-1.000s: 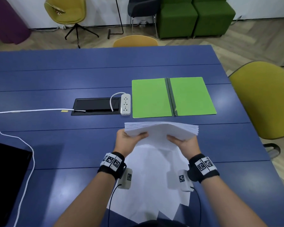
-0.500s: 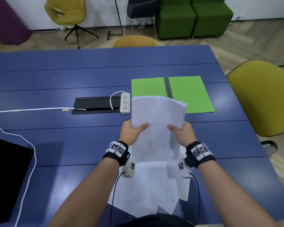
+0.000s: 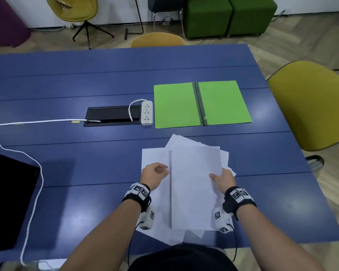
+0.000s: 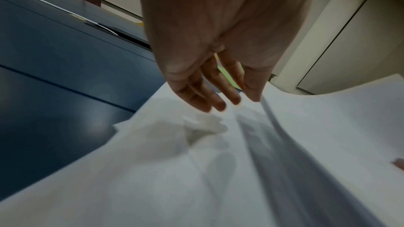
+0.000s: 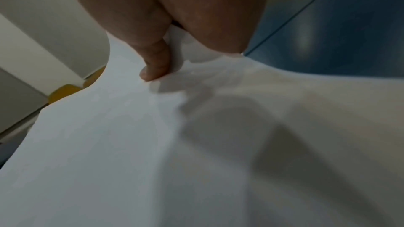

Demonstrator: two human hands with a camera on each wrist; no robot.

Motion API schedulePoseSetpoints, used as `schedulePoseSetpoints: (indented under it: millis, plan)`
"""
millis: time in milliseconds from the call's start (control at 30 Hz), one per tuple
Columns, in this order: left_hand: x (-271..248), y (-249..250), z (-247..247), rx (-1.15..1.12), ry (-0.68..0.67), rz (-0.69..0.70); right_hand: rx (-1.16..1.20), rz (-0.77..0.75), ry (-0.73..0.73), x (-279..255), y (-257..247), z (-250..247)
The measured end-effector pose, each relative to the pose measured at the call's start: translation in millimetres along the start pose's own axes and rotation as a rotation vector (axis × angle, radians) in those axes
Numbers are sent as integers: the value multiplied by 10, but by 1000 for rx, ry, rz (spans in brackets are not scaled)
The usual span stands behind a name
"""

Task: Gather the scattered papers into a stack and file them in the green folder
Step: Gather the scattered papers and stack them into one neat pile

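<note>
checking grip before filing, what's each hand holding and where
Right hand pinches the paper stack at its right edge; left hand holds nothing, fingers loose beside the stack's left edge.

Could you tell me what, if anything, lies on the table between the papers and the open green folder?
Nothing visible does: only bare blue table separates the papers from the green folder. The power strip sits left of that path.

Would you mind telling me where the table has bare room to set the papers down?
Bare blue table lies left of the papers, between them and the white cable. Another strip runs between the papers and the green folder. It is crowded around the power strip and cable tray.
</note>
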State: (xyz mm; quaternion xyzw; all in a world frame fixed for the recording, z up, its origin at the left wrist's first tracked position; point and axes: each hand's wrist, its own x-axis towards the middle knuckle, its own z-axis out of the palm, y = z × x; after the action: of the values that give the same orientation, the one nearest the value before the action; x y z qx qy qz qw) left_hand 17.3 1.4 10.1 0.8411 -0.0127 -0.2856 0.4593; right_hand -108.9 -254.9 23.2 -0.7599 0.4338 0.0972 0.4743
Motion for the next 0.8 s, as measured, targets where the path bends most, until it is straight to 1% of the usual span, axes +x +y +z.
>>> schedulePoseSetpoints:
  millis: [100, 167, 267, 400, 533, 633, 700, 800]
  plan:
    - [-53, -199, -135, 196, 117, 5, -15, 63, 31, -35, 224, -26]
    - [-51, -319, -210, 303, 186, -74, -28, 95, 55, -43, 316, -46]
    - [-48, -404, -232, 329, 234, -217, -19, 130, 67, -51, 390, -70]
    - [30, -398, -186, 266, 181, -269, 8, 163, 54, -63, 424, -53]
    - [125, -332, -118, 285, 192, -299, 27, 158, 21, -50, 425, -72]
    - [193, -267, -102, 208, 175, -322, 29, 154, 5, -39, 439, -85]
    - [221, -238, -117, 211, 141, -315, 42, 160, -8, -51, 432, -98]
    - [238, -205, -122, 295, 79, -239, 48, 150, -22, -59, 415, -126]
